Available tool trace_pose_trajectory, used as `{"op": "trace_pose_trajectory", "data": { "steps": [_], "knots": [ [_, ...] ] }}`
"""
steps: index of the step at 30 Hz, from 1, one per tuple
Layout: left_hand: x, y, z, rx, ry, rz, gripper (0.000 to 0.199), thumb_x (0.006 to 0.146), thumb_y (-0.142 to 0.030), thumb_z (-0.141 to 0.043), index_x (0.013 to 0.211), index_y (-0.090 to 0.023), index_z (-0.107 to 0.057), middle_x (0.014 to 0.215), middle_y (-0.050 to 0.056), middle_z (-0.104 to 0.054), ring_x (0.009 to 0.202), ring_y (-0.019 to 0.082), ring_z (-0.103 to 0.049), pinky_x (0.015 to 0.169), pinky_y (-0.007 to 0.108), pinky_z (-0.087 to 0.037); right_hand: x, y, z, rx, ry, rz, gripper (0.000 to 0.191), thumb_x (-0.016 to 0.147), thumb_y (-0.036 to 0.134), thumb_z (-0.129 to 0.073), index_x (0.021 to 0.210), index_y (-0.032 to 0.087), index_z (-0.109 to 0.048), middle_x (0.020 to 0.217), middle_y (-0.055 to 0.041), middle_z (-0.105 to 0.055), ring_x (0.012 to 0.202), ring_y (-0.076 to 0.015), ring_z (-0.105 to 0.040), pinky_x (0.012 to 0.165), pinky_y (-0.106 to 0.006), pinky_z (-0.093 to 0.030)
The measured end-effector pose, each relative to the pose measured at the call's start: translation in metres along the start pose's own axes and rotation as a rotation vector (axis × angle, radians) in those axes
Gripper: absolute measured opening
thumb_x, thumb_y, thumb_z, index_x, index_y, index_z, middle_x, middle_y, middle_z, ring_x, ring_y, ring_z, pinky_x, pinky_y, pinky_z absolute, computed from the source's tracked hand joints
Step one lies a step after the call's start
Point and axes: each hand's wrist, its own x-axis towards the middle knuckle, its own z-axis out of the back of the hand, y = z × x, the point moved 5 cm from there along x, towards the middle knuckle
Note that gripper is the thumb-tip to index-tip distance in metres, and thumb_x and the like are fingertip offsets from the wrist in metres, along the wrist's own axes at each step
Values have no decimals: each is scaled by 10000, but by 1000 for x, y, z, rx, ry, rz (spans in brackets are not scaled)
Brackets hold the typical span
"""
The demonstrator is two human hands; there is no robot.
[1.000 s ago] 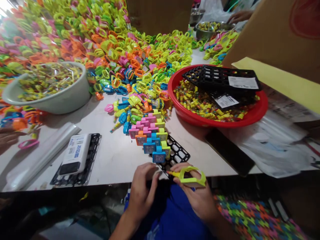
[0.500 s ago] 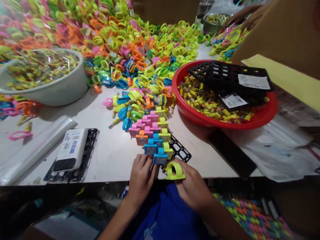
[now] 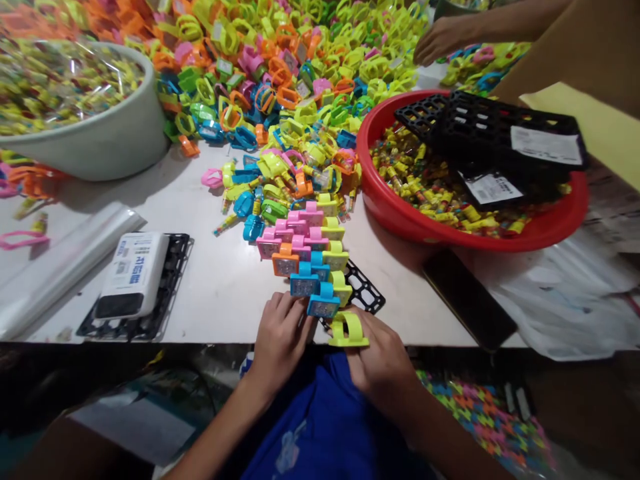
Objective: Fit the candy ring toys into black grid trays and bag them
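Note:
Pinched in my right hand point(image 3: 383, 357) is a yellow-green toy watch point(image 3: 353, 328), held at the near end of a black perforated tray point(image 3: 369, 288). Pink, orange, blue and yellow-green toy watches stand in close rows over the tray, with a blue toy watch point(image 3: 323, 301) nearest me. My left hand point(image 3: 281, 340) is closed beside that blue watch at the table edge. Its fingertips are hidden, so what they grip does not show.
A red basin point(image 3: 387, 212) of small candy tubes holds black trays. At left are a grey-white basin point(image 3: 125, 143) and a white power bank point(image 3: 134, 275). A phone point(image 3: 469, 300) lies right. Loose toy watches pile behind; another person's hand point(image 3: 440, 41) reaches there.
The view has shifted, so the table appears higher. The other person's hand has come further left over the pile. My hands keep nearly the same hold beside the rows.

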Motion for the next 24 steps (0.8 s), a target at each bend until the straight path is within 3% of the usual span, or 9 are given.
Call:
{"op": "trace_pose_trajectory", "data": {
  "steps": [5,10,17,20,24],
  "knots": [
    [-4,0,-1,-20,-30,43,96,1087,-184,-582,1162,-225,-625,1056,51,-665,961,239,-573,833,362,-493,2,3,-3,-72,-17,36,216,937,39,-488,990,199,-623,876,-101,-735,789,-275,-707,749,-391,-609],
    [-20,-11,6,-87,-196,64,190,1076,-146,-593,1250,-211,-552,1107,61,-647,1047,199,-625,909,317,-541,1,5,-8,-62,-48,89,263,920,-8,-496,992,199,-641,900,-96,-745,854,-275,-705,845,-412,-613],
    [-30,-26,-6,-113,-136,49,209,1067,-118,-563,1251,-208,-608,1096,43,-701,1039,203,-628,924,327,-488,-1,2,-11,20,-29,4,294,1001,33,-464,1074,220,-677,971,-89,-757,916,-276,-728,843,-426,-654],
    [-30,-25,-11,-69,-96,82,228,1044,-143,-601,1266,-197,-614,1129,58,-698,1061,238,-593,939,360,-462,1,2,-1,137,19,-38,313,1020,56,-462,1159,212,-696,1081,-107,-773,1022,-259,-760,905,-388,-670],
    [-26,-28,-14,3,-46,55,207,1034,-164,-598,1235,-195,-629,1111,68,-691,1021,260,-546,888,370,-443,-10,-4,38,225,-34,-184,341,1083,112,-468,1291,255,-698,1233,-81,-778,1145,-210,-768,1017,-314,-642]
  ]
}}
